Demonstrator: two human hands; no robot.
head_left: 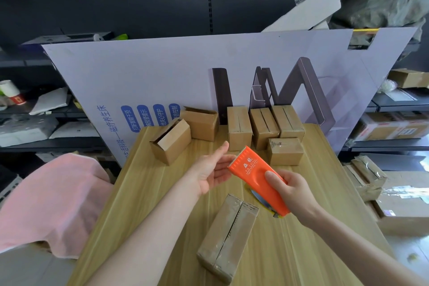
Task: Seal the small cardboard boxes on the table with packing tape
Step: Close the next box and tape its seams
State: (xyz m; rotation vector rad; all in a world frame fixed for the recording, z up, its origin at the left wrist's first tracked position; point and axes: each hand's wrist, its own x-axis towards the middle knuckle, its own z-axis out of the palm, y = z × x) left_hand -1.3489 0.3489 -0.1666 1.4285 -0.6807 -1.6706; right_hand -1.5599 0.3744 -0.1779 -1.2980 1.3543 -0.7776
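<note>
My right hand (293, 189) grips an orange tape dispenser (257, 177) with a toothed blade, held above the wooden table (301, 251). My left hand (213, 168) is open with straight fingers, its fingertips touching the dispenser's toothed end. A small cardboard box (228, 235) lies on the table below my hands, tape shining along its top. Several more small boxes stand at the table's far end: an untaped one on its side (170, 140), another behind it (200, 123), and a cluster on the right (286, 151).
A large white printed cardboard sheet (162, 72) stands behind the table. A pink cloth (51, 195) hangs at the left. Dark shelves with clutter line both sides. Taped parcels (369, 176) sit on the floor at the right.
</note>
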